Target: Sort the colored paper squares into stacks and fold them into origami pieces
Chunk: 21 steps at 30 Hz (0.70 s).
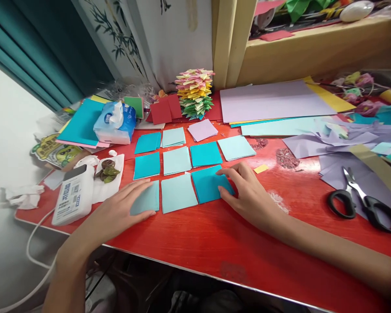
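Stacks of square paper in teal and pale blue lie in rows on the red table. My left hand [124, 204], fingers apart, rests over a pale blue paper square [151, 198] at the front left and partly hides it. On the right, my right hand [239, 184] touches the edge of a teal paper square [207, 184] with thumb and fingers spread. Between the hands lies another pale blue square [177, 193]. Behind are more teal squares [206, 154], pale blue squares [236, 148] and a small lilac stack [202, 130].
Black-handled scissors [348, 191] lie at the right near lilac paper scraps [313, 139]. A folded-paper tower [194, 93] stands at the back. To the left are a tissue pack [115, 124], a white device with a cable [73, 195] and a napkin [99, 189] holding dark peelings.
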Available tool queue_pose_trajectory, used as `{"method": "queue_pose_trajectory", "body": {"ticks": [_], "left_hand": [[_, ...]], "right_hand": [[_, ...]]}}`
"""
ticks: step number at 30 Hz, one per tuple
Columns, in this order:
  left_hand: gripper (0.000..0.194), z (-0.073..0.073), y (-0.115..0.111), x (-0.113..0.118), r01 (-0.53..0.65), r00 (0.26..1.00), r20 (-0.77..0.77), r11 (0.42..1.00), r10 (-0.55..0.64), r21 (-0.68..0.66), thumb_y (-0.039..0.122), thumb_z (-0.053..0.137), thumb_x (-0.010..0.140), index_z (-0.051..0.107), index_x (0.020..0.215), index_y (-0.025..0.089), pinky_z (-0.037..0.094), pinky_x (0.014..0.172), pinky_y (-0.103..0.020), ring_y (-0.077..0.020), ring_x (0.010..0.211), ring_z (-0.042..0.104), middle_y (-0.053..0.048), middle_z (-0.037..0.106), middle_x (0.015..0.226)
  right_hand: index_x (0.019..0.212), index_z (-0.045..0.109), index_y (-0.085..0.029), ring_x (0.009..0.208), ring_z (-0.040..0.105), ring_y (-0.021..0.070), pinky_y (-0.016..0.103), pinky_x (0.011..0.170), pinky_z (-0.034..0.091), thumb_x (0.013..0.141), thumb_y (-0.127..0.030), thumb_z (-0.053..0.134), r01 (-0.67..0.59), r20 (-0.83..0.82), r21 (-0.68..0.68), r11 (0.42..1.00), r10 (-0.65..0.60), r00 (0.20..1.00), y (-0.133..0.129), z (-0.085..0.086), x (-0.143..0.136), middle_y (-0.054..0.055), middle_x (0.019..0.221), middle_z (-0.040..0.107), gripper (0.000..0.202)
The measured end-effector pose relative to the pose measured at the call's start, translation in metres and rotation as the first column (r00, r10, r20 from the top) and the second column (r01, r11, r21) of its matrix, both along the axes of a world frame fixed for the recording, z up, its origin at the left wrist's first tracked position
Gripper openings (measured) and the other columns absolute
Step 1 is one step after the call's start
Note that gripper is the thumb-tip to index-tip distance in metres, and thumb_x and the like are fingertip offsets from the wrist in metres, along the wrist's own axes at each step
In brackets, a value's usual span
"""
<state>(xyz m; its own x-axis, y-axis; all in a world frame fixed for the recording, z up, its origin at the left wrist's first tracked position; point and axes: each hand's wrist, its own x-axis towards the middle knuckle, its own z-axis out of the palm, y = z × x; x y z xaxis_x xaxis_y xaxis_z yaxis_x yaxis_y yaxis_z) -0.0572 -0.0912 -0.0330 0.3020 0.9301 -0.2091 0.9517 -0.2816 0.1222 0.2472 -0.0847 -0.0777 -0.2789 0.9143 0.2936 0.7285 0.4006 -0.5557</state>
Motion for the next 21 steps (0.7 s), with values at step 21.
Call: {"method": "queue_pose_trajectory", "body": {"ticks": [21], "left_hand": [[0.062,-0.022,-0.016,-0.012,0.26,0.965,-0.037,0.926,-0.26,0.272,0.049,0.047,0.083,0.026,0.137,0.027,0.033,0.107,-0.038,-0.021,0.128,0.037,-0.001,0.038,0.14]], "right_hand": [[0.112,0.05,-0.017,0.088,0.048,0.0195,0.035,0.076,0.046,0.085,-0.024,0.047,-0.006,0.033,-0.061,0.998,0.008,0.999,0.001,0.001,0.001,0.008,0.096,0.047,0.029]]}}
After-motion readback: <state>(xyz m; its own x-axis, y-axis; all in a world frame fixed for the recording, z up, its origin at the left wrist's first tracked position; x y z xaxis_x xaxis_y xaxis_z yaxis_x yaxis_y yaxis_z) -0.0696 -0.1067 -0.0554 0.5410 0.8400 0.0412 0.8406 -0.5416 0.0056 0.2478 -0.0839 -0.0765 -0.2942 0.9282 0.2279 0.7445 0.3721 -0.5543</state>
